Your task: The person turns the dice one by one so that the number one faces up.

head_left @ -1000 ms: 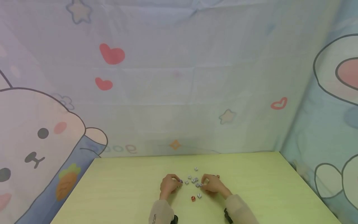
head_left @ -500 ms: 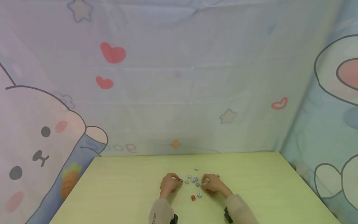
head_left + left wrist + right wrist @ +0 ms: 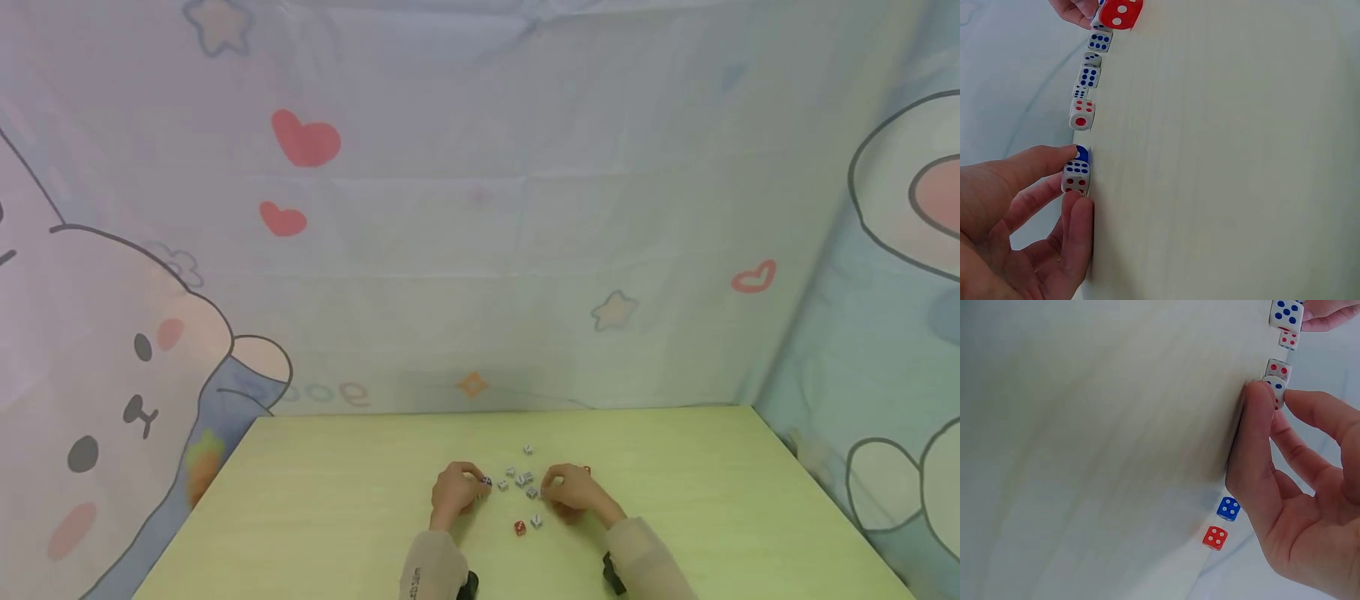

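My left hand (image 3: 452, 493) pinches a blue die (image 3: 1082, 152) and a white die (image 3: 1077, 174) set against each other, as the left wrist view shows. Part of the blue die is hidden by a fingertip. Across from it, my right hand (image 3: 573, 490) grips a small white die (image 3: 1278, 389) between thumb and finger. Just beyond that die lies a white die with red dots (image 3: 1279, 368). Several loose white dice, such as one with five blue dots (image 3: 1286, 315), lie between the two hands on the table.
Nearer the front of the table (image 3: 330, 500) sit a red die (image 3: 520, 527) and a white die (image 3: 536, 522). Behind the right hand are another red die (image 3: 1215, 538) and a blue die (image 3: 1229, 509). A printed cloth (image 3: 450, 308) hangs at the back.
Both hands hold almost the same place and grip. Less of the die at the right fingertips shows in the head view now. That view has shifted slightly.
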